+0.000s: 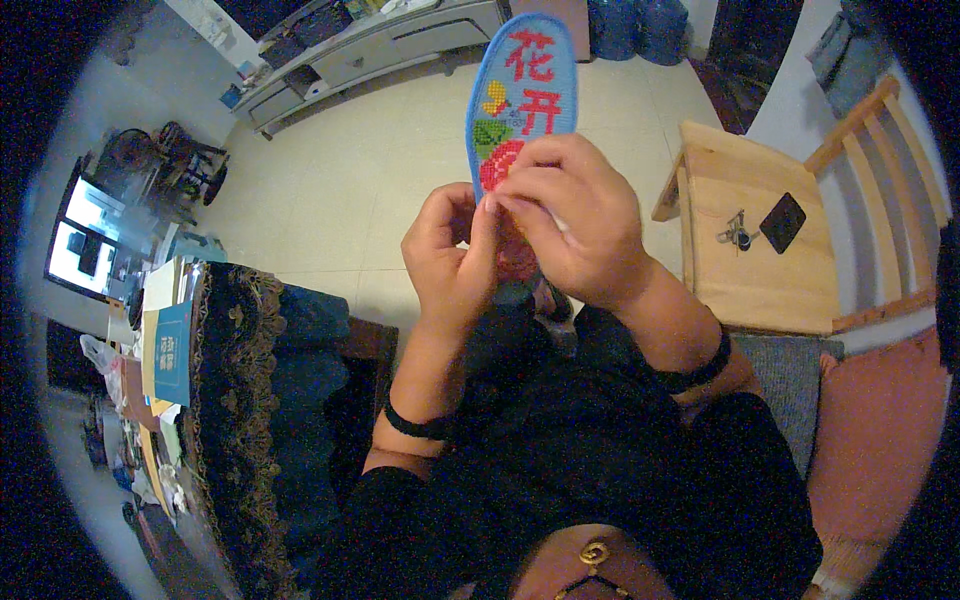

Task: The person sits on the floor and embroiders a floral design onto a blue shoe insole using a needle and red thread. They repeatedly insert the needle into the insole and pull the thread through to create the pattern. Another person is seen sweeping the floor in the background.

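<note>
A blue cross-stitched shoe insole point(487, 82) stands upright in front of me, with red stitched characters, a yellow motif, green leaves and a red flower. My left hand point(454, 251) grips its edge at mid-length between thumb and curled fingers. Across the red flower lies my right hand point(574, 217), its thumb and fingertips pinched together beside my left thumb. Whether a needle or thread is between those fingertips cannot be told. The lower part of the insole is partly hidden behind both hands.
At the right stands a wooden chair point(757, 285) bearing a black flat object point(783, 223) and a small metal item point(736, 232). A table with a lace-edged dark cloth point(240, 390) at the left holds a blue book point(172, 354) and papers. A long cabinet point(360, 60) lies beyond.
</note>
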Tool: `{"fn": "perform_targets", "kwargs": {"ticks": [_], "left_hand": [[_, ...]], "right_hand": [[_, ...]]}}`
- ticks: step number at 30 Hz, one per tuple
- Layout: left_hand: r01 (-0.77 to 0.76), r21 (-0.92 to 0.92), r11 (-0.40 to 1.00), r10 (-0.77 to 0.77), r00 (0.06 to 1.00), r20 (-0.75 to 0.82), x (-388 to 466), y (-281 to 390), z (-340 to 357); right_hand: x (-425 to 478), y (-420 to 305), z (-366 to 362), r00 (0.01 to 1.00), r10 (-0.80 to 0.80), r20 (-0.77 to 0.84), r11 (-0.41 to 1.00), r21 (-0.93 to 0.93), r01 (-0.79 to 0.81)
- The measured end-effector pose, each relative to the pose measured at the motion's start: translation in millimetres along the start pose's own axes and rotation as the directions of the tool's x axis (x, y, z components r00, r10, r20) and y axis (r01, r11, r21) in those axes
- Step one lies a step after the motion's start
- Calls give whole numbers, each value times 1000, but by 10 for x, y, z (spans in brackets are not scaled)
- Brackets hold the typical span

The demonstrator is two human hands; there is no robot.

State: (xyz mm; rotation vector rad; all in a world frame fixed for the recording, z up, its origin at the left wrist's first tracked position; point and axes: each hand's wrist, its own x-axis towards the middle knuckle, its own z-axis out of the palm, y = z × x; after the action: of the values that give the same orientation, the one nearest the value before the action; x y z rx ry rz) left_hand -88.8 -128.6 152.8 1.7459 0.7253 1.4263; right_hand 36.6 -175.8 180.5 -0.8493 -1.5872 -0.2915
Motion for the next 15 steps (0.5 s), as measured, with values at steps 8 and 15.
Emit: {"fn": "perform_targets", "kwargs": {"ticks": [8,15], "left_hand": [[-11,571,821,163,963,-216,248,-472,-668],[239,829,505,182,910,-373,246,-902,-1813]], "right_hand": [[212,23,-921,755,656,3,391,854,-343],[-168,806,-2203,664,703,-255,465,872,-157]]}}
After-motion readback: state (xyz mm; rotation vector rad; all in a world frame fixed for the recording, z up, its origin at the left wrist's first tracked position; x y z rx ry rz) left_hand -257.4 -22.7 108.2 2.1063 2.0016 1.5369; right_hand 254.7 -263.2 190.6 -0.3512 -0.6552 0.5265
